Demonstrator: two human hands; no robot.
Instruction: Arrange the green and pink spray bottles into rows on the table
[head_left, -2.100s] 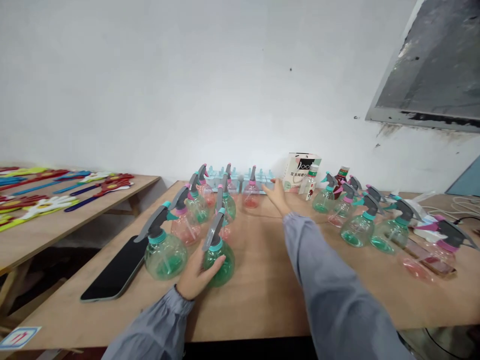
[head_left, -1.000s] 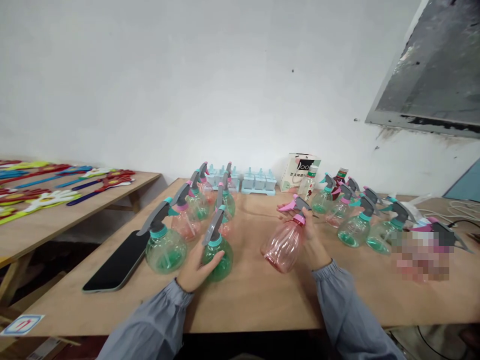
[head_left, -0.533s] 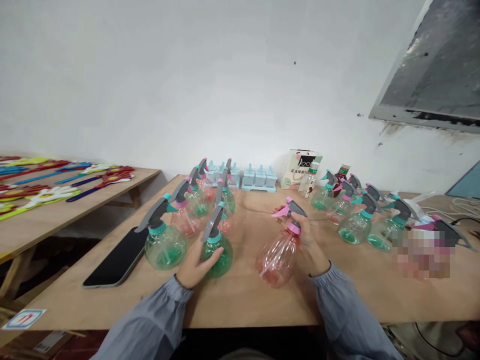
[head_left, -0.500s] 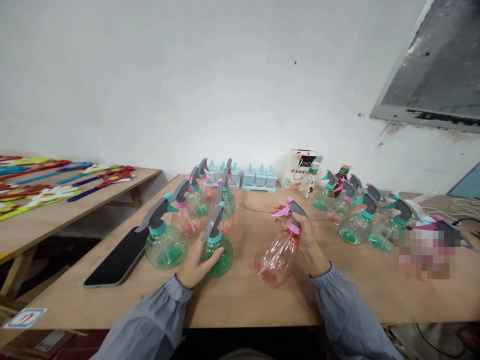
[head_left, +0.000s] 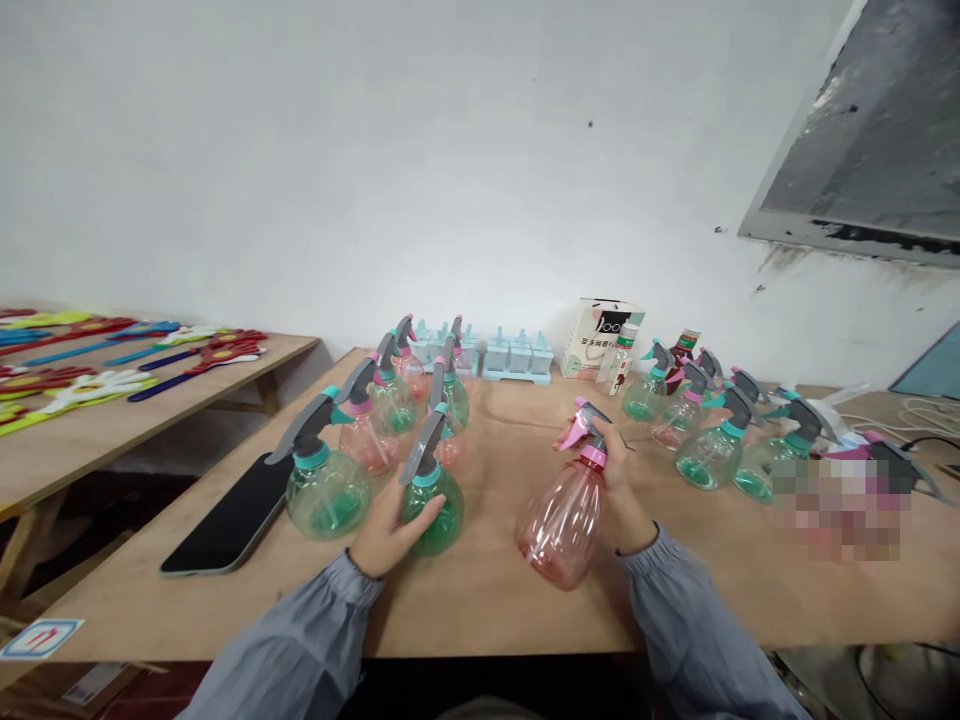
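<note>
My right hand (head_left: 616,465) grips a pink spray bottle (head_left: 561,525) around its neck and grey head, fingers behind the pink trigger. That bottle leans, its base toward the left and near the front of the table. My left hand (head_left: 390,525) is wrapped against the side of a green spray bottle (head_left: 439,520), thumb across its front; its far fingers are hidden. Just left of that hand stands another green spray bottle (head_left: 328,495) with a turquoise collar. Behind it is a pink-collared spray bottle (head_left: 367,440), with several more green and pink ones further back.
Several spray bottles (head_left: 709,455) stand on the right. A black phone (head_left: 229,515) lies at the left. At the back are light-blue popsicle molds (head_left: 517,358), a printed box (head_left: 596,335) and small bottles. Colourful hand-shaped pieces (head_left: 217,350) cover the neighbouring table.
The pink bottle in my right hand has shifted slightly right and down, and its trigger has swung downward. My left hand stays on the green bottle.
</note>
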